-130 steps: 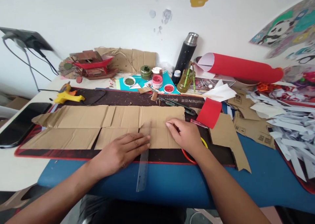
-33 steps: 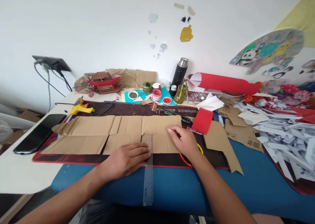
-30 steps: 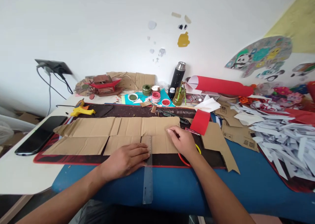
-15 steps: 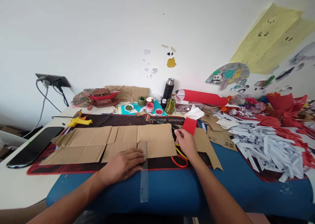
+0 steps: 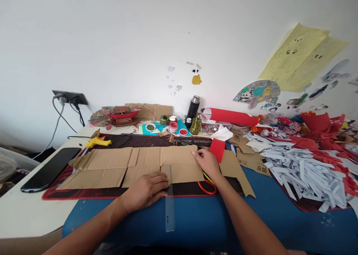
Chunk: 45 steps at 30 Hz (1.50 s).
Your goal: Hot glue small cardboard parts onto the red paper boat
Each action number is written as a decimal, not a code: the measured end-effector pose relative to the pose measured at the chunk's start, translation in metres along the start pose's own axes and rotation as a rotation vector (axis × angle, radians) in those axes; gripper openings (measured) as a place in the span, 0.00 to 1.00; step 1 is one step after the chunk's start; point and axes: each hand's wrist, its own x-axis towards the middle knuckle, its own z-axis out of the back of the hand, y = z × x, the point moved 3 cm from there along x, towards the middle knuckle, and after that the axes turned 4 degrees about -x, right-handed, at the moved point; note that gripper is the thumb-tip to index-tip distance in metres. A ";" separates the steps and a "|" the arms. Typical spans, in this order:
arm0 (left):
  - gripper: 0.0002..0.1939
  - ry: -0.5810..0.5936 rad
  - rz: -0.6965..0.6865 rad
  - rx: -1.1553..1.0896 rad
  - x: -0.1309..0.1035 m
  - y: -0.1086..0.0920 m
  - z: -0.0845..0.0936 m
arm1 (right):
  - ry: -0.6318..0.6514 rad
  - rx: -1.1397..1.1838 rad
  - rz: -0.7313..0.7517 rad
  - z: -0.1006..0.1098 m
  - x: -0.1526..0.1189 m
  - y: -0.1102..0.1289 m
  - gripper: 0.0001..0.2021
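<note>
A wide piece of brown cardboard [image 5: 181, 158] with fold lines and slits lies across the dark mat. My left hand [image 5: 145, 189] rests on its lower middle with fingers flat and close together, the fingertips touching a clear ruler [image 5: 169, 210]. The ruler lies upright in view, its upper end on the cardboard and its lower end over the blue surface. At the cardboard's right edge, my right hand [image 5: 208, 163] is closed, thumb and forefinger pinching near the upper corner. Red-and-yellow-handled scissors [image 5: 207, 187] lie partly hidden beneath my right hand.
Left are a yellow glue gun [image 5: 98, 140] and a black phone [image 5: 52, 170]. Paint jars [image 5: 173, 126], a black flask [image 5: 193, 110] and a red paper roll [image 5: 232, 117] line the back. White paper strips [image 5: 304, 169] heap up at right, beside cardboard scraps [image 5: 235, 165].
My right hand has come left onto the cardboard's right edge and pinches it. My left hand stays by the ruler. The whole view has shifted slightly.
</note>
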 end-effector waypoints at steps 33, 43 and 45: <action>0.14 -0.043 -0.005 -0.013 0.000 0.002 0.003 | -0.119 0.007 0.026 -0.012 -0.010 0.003 0.11; 0.14 -0.046 0.000 -0.005 -0.001 0.002 0.002 | -0.105 -0.008 0.007 -0.011 -0.011 0.004 0.11; 0.14 -0.046 0.001 -0.015 -0.001 0.002 0.003 | -0.105 -0.010 0.005 -0.011 -0.011 0.005 0.10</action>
